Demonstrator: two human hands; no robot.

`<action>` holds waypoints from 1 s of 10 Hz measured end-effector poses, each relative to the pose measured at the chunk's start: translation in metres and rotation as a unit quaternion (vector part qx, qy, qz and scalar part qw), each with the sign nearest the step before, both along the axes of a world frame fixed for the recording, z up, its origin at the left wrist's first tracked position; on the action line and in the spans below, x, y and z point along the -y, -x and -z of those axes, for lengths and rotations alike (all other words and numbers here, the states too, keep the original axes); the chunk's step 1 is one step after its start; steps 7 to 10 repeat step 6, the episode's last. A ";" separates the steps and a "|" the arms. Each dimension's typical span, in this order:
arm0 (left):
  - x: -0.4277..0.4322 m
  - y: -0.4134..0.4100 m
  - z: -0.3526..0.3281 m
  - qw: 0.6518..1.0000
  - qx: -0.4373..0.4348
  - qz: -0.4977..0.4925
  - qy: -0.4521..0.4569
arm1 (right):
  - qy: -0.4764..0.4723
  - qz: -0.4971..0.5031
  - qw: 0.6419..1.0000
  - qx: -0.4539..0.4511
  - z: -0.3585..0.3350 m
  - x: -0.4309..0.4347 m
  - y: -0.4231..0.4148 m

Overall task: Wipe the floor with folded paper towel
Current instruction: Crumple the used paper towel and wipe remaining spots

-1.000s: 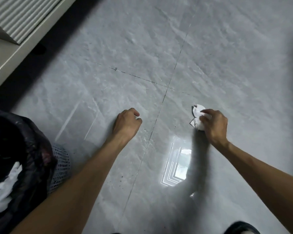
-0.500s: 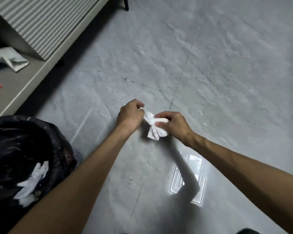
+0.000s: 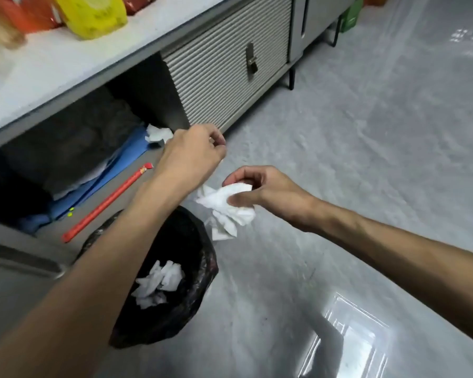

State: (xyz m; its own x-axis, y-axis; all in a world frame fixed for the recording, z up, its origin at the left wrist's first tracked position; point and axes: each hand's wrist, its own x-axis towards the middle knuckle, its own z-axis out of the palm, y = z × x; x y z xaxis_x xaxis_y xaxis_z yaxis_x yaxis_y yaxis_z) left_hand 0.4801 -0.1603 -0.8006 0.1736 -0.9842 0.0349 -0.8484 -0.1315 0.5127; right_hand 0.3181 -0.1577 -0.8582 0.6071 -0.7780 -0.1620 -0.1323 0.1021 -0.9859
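Observation:
My right hand pinches a crumpled white paper towel in the air, just right of and above a bin lined with a black bag. Several used white paper wads lie inside the bin. My left hand hovers above the bin's far rim with its fingers curled loosely and nothing visible in them. The grey tiled floor spreads to the right.
A grey counter with a ribbed cabinet door runs along the left. Its open shelf holds blue cloth, a red stick and a white wad. Yellow and orange packets sit on top. A light glare marks the floor.
Both hands have lifted off the floor and swung left towards the bin. The towel stayed in my right hand; my left hand let go of it. The view tilted up to the counter.

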 end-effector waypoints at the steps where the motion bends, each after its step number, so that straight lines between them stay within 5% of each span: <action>1: -0.010 -0.030 -0.010 0.999 0.000 -0.007 -0.038 | 0.017 -0.075 0.996 -0.043 0.000 -0.017 -0.044; 3: -0.017 -0.055 0.010 0.992 0.042 0.025 -0.113 | 0.112 -0.058 0.971 -0.204 0.011 -0.004 -0.065; 6: 0.048 0.050 0.043 0.960 0.068 0.188 -0.197 | 0.138 0.005 0.892 -0.431 0.022 0.049 0.086; 10: 0.048 0.050 0.043 0.960 0.068 0.188 -0.197 | 0.138 0.005 0.892 -0.431 0.022 0.049 0.086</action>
